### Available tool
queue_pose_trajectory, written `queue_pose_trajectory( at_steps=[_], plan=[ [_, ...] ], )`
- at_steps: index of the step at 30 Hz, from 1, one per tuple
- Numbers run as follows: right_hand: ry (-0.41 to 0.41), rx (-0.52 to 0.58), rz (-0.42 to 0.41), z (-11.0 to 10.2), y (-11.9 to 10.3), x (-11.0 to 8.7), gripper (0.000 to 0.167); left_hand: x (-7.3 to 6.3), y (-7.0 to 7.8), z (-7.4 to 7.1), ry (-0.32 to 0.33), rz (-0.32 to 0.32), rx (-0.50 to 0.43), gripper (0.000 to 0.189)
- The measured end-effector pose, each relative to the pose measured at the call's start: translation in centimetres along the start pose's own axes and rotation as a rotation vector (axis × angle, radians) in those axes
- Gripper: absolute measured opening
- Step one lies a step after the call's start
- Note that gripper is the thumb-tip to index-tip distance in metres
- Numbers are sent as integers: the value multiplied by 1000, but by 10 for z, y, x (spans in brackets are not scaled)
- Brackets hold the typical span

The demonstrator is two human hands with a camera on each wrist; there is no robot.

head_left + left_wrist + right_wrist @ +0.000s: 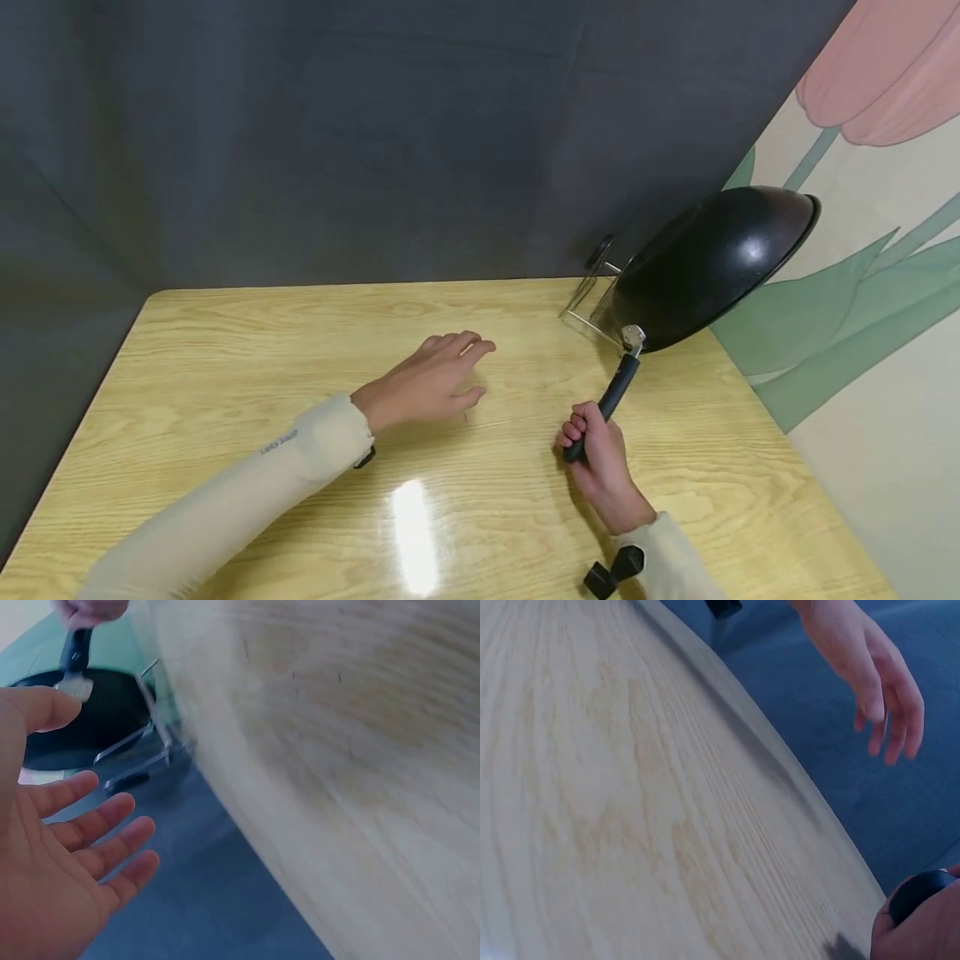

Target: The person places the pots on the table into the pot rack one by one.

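A black wok (712, 258) stands tilted at the table's back right, its rounded outside facing the head camera. Beside and partly behind it is a wire rack (592, 300), which the wok overlaps in the head view. My right hand (603, 458) grips the wok's black handle (619, 387), fingers curled round its lower end. Over the middle of the table my left hand (431, 379) reaches forward, fingers loosely extended and holding nothing. In the left wrist view its palm (45, 885) shows bare, with the wok (112, 720) and rack (161, 735) beyond.
The wood-grain table (262, 358) ends at a dark curtain (375, 150) along the back. To the right rises a wall (885, 417) painted with pink and green flower shapes, close to the wok's rim. A bright light reflection lies on the tabletop near the front.
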State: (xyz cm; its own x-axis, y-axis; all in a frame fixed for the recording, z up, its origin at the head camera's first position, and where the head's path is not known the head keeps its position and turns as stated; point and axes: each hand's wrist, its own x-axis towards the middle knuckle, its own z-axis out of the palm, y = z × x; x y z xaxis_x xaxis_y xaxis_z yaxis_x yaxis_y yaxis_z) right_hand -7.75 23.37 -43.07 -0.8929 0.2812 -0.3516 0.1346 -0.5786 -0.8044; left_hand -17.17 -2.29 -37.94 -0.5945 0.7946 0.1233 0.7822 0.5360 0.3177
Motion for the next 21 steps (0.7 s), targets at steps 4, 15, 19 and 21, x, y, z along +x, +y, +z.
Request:
queue_pose_trajectory(
  at_steps=[4, 15, 19, 21],
  plan=[
    [18, -78, -12, -2, 1, 3, 22, -16, -11, -10, 17, -4, 19, 56],
    [-79, -414, -132, -24, -3, 3, 16, -55, -26, -27, -79, -72, -48, 75],
    [-71, -539, -165, -28, -6, 3, 19, -67, -29, -25, -117, -108, -65, 78],
    [-55, -682, -210, -31, -9, 2, 22, -72, -31, -21, -126, -117, -59, 79]
  ],
)
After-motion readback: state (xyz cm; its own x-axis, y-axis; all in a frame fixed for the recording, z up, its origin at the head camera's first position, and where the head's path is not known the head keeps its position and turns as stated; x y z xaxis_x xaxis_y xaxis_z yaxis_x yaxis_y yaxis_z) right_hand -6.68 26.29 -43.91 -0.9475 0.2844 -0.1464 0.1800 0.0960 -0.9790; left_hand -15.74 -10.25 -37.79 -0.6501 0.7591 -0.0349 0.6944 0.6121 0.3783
